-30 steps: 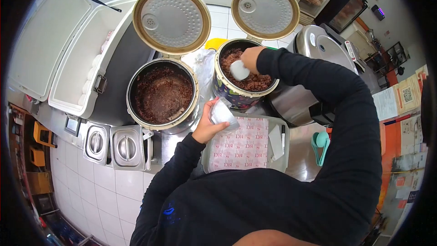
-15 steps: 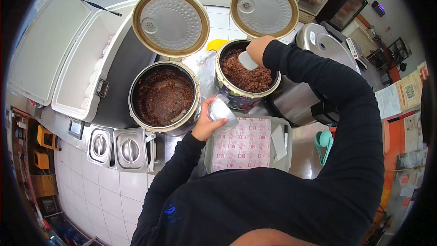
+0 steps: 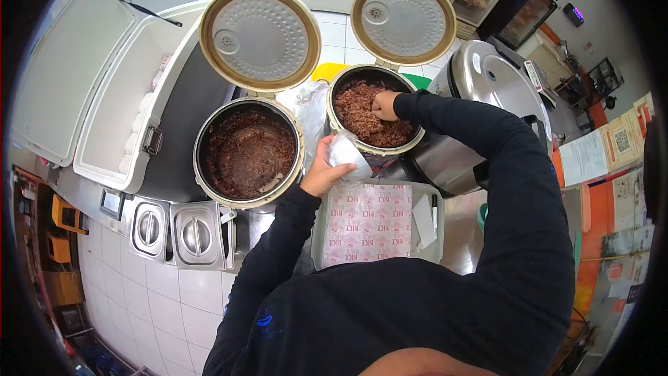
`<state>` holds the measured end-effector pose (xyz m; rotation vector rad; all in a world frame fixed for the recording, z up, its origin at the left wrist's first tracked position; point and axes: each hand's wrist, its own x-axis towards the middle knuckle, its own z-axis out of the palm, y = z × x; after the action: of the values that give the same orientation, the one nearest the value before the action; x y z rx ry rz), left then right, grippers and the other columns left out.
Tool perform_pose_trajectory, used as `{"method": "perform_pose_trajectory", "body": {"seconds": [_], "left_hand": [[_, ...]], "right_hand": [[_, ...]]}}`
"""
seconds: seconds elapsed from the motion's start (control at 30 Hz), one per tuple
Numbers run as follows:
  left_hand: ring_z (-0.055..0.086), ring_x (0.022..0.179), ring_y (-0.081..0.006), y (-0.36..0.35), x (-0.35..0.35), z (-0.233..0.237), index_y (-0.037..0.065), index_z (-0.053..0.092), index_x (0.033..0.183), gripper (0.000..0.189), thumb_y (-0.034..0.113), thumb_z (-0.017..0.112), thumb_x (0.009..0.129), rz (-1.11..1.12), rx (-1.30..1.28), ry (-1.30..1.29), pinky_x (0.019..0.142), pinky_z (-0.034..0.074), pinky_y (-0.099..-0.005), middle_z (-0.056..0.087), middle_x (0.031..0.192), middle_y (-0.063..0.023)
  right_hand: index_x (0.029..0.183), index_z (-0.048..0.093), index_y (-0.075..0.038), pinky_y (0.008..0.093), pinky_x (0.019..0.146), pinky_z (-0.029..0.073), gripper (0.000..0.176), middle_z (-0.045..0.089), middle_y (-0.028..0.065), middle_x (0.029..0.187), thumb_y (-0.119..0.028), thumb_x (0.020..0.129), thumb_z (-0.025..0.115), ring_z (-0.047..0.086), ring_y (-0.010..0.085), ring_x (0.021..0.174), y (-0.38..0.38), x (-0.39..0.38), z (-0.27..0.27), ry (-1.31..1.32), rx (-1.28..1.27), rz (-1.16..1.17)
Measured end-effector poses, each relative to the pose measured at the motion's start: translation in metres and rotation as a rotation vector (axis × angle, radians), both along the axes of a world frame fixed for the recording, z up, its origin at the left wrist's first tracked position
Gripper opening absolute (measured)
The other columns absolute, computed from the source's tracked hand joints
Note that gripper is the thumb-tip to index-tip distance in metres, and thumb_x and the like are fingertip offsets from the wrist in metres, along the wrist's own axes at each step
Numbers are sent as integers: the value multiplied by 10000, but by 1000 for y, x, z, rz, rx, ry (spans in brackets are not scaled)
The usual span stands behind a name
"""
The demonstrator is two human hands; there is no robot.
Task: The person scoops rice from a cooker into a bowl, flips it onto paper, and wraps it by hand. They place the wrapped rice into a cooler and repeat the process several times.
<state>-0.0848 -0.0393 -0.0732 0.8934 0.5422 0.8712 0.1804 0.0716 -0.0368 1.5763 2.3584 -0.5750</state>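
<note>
My left hand [image 3: 325, 171] is closed around a white cup [image 3: 347, 156] with clear plastic film about it, beside the right pot's front rim. My right hand [image 3: 385, 106] is a closed fist inside the right rice cooker [image 3: 332, 125], down at the reddish-brown rice [image 3: 360, 106]. The white rice paddle in that hand is hidden now, its blade apparently in the rice. Left of it stands a second open cooker [image 3: 202, 181], with rice residue [image 3: 252, 146] on its bottom and walls.
Printed paper sheets [image 3: 369, 226] lie in a tray [image 3: 319, 251] with a marker [image 3: 434, 209]. An open white cooler [image 3: 104, 146] stands left, near lidded steel pans [image 3: 197, 233]. A large steel cooker [image 3: 452, 160] is at right. Both raised lids [image 3: 261, 35] stand behind the pots.
My right hand has gone down into the rice, and the paddle blade has dropped out of sight. My left hand has shifted slightly right and up with the cup, nearer the right pot.
</note>
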Motion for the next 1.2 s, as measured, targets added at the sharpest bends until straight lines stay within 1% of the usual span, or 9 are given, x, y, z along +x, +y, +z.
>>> {"method": "perform_pose_trajectory", "body": {"seconds": [0.1,0.23,0.6,0.73,0.77,0.9,1.0,1.03,1.2], "left_hand": [[459,1104,-176,3,1,-6,65,302,1270,743,48,758,683,-19,23,11,942,402,-312,453,1175,-74],[455,1093,-168,4,-1,-7,64,305,1259,739,59,764,681,-23,56,19,938,397,-304,450,1161,-76],[438,1088,-200,10,27,40,7,316,1258,738,141,761,686,266,309,100,940,378,-327,450,1149,-139],[474,1085,-329,57,55,44,4,405,1213,708,275,762,664,380,622,484,932,391,-390,484,1140,-236],[482,1077,-386,62,60,50,12,417,1213,724,331,754,657,385,720,654,919,403,-426,491,1137,-267],[537,1029,-418,79,87,48,0,441,1222,707,381,733,703,365,772,952,887,433,-434,550,1077,-283],[550,1038,-408,97,100,35,-18,436,1218,706,397,723,724,352,764,817,890,435,-423,545,1108,-301],[563,1043,-385,101,104,31,-39,429,1213,706,416,708,752,374,784,770,890,437,-404,549,1115,-306],[532,1071,-344,113,116,20,-79,417,1190,711,412,707,765,452,483,512,914,420,-364,518,1146,-287]], "right_hand": [[831,667,12,359,601,479,256,629,158,663,-206,868,538,599,239,593,8,6,-17,199,-65,43],[849,672,10,334,575,470,313,632,92,630,-260,906,526,583,171,563,2,8,-1,211,-194,-102],[700,641,-22,327,526,441,370,595,48,574,-298,906,505,529,159,492,-18,28,13,211,-155,-296],[644,632,-53,327,511,421,393,549,46,532,-308,909,494,509,166,483,-41,24,30,314,-64,-390],[650,655,-53,367,630,469,416,611,110,594,-351,884,483,587,249,576,-47,22,35,340,-48,-436],[712,668,-53,411,682,478,302,647,158,710,-253,824,471,618,318,678,-50,24,26,397,131,-400],[785,654,-40,386,655,465,254,649,139,718,-204,821,463,603,274,647,-70,15,36,369,385,-371],[826,639,-37,422,688,465,239,637,170,761,-199,832,463,608,334,729,-75,12,38,333,422,-375],[809,594,-42,477,695,465,233,621,166,788,-229,858,464,601,368,771,-105,-3,48,313,669,-201]]}}
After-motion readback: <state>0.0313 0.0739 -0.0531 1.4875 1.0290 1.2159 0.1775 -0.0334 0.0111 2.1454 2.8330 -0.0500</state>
